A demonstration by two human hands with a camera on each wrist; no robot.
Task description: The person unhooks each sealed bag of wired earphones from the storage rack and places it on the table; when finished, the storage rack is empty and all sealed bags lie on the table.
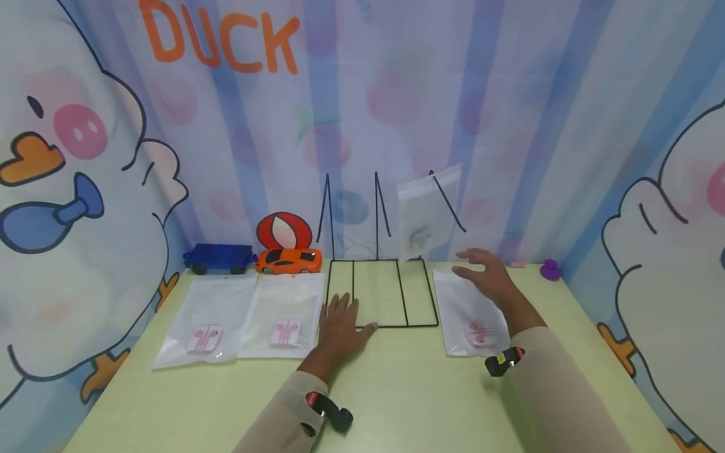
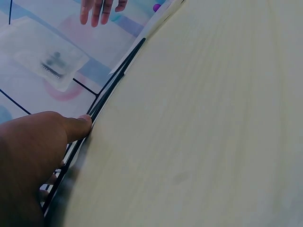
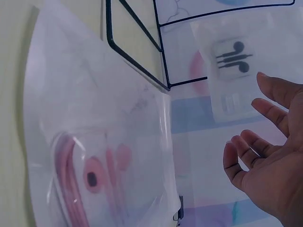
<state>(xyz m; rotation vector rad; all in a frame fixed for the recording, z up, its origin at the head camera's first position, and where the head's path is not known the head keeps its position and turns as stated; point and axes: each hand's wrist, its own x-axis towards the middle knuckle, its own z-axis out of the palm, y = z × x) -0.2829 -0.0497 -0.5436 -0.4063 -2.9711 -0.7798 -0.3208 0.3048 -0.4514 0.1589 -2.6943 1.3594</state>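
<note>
A black wire display rack (image 1: 396, 326) stands on the table with three upright hooks. From its right hook hangs a frosted zip bag (image 1: 427, 204) holding black earphones, seen sharply in the right wrist view (image 3: 234, 59). My left hand (image 1: 342, 330) rests on the rack's front left corner with fingers spread; its thumb lies along the front bar in the left wrist view. My right hand (image 1: 491, 280) is raised, fingers loosely bent and holding nothing, over a bag of pink earphones (image 1: 455, 302) on the table, to the right of the hanging bag.
Two more frosted bags with pink earphones, an outer one (image 1: 218, 305) and an inner one (image 1: 283, 302), lie left of the rack. Behind them stand a blue toy cart (image 1: 219, 258) and an orange toy car (image 1: 289, 261). A small purple object (image 1: 550, 270) sits at the back right.
</note>
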